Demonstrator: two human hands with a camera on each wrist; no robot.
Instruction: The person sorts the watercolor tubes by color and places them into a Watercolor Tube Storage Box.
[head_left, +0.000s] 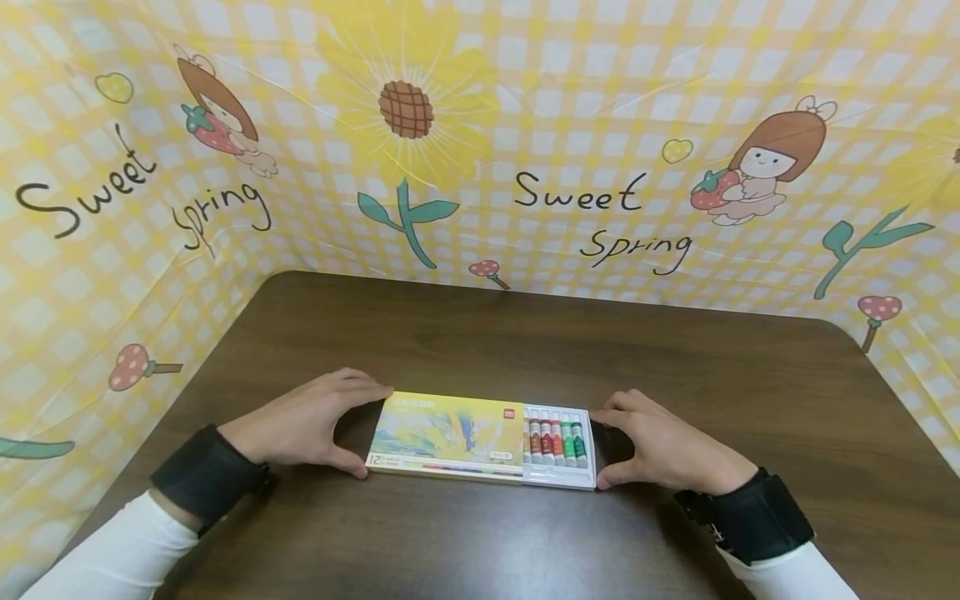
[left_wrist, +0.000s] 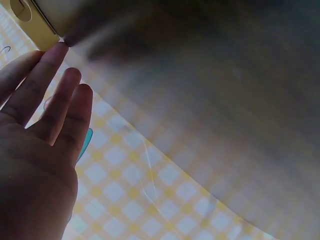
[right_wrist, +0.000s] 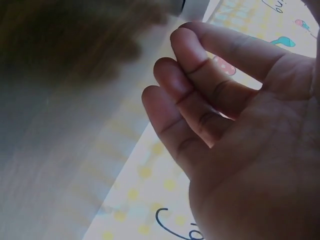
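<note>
A flat yellow cardboard sleeve [head_left: 450, 433] printed with blue brush strokes lies on the table. From its right end a white tray [head_left: 558, 477] sticks out, with several paint tubes [head_left: 557, 437] in reds and greens showing; the rest of the tray is hidden inside. My left hand [head_left: 311, 421] holds the sleeve's left end, thumb at the near corner and fingers at the far corner. At the tray's outer end, my right hand [head_left: 663, 442] grips the two corners between thumb and fingers. Both wrist views show the other fingers extended, and the sleeve's edge [left_wrist: 37, 30] in the left one.
The dark wooden table [head_left: 480, 333] has rounded far corners. A yellow checked cloth [head_left: 585, 75] with flowers and lettering hangs behind it and along the left side. Each wrist wears a black band [head_left: 210, 475], above a white sleeve cuff.
</note>
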